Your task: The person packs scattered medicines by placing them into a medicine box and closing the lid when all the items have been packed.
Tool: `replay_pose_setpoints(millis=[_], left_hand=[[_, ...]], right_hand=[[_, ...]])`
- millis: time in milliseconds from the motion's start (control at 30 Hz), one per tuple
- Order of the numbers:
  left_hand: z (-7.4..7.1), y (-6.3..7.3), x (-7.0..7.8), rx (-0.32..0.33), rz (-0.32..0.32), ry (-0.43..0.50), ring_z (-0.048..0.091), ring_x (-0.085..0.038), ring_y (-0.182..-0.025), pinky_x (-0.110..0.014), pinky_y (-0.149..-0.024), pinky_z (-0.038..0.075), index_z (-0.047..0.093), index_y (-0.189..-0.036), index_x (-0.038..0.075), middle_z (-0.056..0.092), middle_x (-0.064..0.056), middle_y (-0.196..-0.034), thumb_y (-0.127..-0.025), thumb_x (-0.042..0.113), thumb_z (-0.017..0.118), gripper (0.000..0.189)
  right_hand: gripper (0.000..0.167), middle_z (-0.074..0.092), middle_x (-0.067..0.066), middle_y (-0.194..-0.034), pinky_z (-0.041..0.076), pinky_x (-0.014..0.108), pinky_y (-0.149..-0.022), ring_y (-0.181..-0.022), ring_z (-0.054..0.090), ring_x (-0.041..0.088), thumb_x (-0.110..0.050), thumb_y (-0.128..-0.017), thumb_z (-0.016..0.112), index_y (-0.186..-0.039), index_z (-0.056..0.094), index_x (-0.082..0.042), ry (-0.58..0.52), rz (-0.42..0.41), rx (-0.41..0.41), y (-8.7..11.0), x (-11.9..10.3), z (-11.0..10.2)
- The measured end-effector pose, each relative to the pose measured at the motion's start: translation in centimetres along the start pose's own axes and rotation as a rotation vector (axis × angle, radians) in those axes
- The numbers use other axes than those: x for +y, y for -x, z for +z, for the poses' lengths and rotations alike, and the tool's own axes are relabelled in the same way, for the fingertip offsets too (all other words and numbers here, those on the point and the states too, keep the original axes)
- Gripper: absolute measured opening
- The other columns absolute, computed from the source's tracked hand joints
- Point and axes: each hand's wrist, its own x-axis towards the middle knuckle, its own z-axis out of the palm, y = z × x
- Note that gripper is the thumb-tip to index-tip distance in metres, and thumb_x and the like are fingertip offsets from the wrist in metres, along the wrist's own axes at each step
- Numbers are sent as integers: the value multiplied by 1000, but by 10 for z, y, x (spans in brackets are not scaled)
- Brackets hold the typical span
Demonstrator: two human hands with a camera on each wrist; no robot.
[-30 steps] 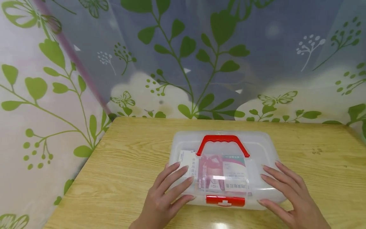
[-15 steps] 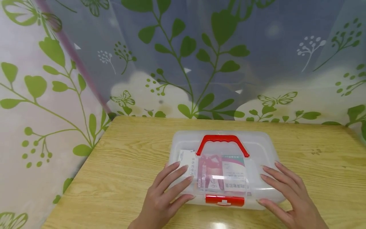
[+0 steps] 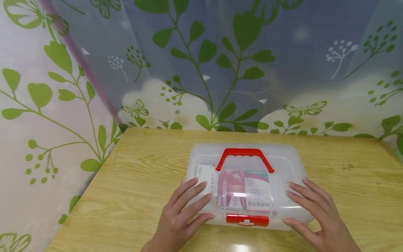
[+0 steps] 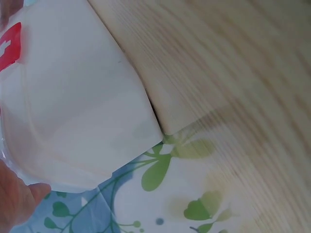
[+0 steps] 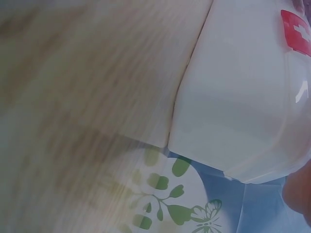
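Observation:
A translucent plastic first-aid box stands closed on the wooden table. Its red carrying handle lies flat on the lid, and a red latch with a white cross is at the front. Through the lid show a white medicine box, a pink one and a white-and-green one. My left hand rests on the box's left front corner with fingers spread. On the right front corner, my right hand lies the same way. Both wrist views show the box's front wall.
The wooden table reaches back to a fabric backdrop printed with green leaves and butterflies. Another patterned sheet hangs along the table's left edge.

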Motion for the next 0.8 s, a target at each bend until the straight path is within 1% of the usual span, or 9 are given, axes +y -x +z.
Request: replay_pose_setpoints(millis=[167,333,467,500,600,667,733,767,800], left_hand=[[-1,-1,-1,4,17,-26,54,-34,-116,-40,-106,35,68,-116,6,61,-15,-124,-95,36,59,38],[-3,-3,-3,14,66,-72,56,-34,-113,-41,-105,37,69,-114,7,62,-15,-122,-96,36,57,36],[-4,-2,-6,23,107,-115,56,-34,-113,-44,-101,40,68,-114,8,62,-15,-123,-96,37,56,36],[-4,-2,-7,18,112,-120,55,-34,-114,-45,-100,41,68,-115,8,61,-15,-123,-96,37,56,36],[-7,-1,-7,-24,105,-121,53,-33,-116,-46,-100,40,67,-118,9,59,-14,-127,-97,37,55,37],[-9,-1,-7,-52,110,-115,52,-33,-118,-47,-100,40,65,-121,9,58,-14,-128,-98,37,54,38],[-13,-1,-8,-70,102,-91,52,-33,-119,-46,-102,39,63,-123,8,56,-16,-130,-98,37,53,40],[-14,-1,-8,-74,99,-76,51,-32,-119,-44,-103,38,62,-124,7,55,-17,-131,-98,37,52,41],[-17,-1,-9,-71,94,-58,51,-33,-119,-42,-104,37,61,-125,5,54,-19,-132,-98,37,52,43]], right_hand=[[57,59,8,-127,23,28,-110,-132,37,25,-51,-90,59,-112,65,1,-6,-14,-3,1,2,2],[58,58,9,-128,22,28,-111,-132,37,25,-51,-90,58,-114,65,1,-1,-13,-19,2,2,2],[58,57,6,-129,22,27,-111,-133,36,23,-52,-91,57,-114,65,0,16,-7,-38,0,0,1],[58,57,6,-129,22,27,-111,-132,36,23,-52,-91,56,-114,65,0,18,-13,-42,-1,0,0],[58,57,7,-129,22,27,-110,-132,37,23,-52,-91,56,-115,65,0,19,-30,-62,-4,0,-3],[58,57,11,-128,22,28,-110,-131,37,25,-51,-92,57,-116,64,2,3,-57,-71,-4,1,-4],[59,56,15,-129,22,28,-111,-131,37,27,-48,-92,58,-118,62,4,-22,-76,-92,-3,3,-7],[60,54,17,-131,22,26,-110,-131,36,26,-48,-93,57,-121,61,5,-30,-70,-114,-2,5,-9],[60,51,16,-134,22,23,-110,-132,35,24,-46,-93,58,-125,59,4,-42,-42,-147,-1,5,-13]])
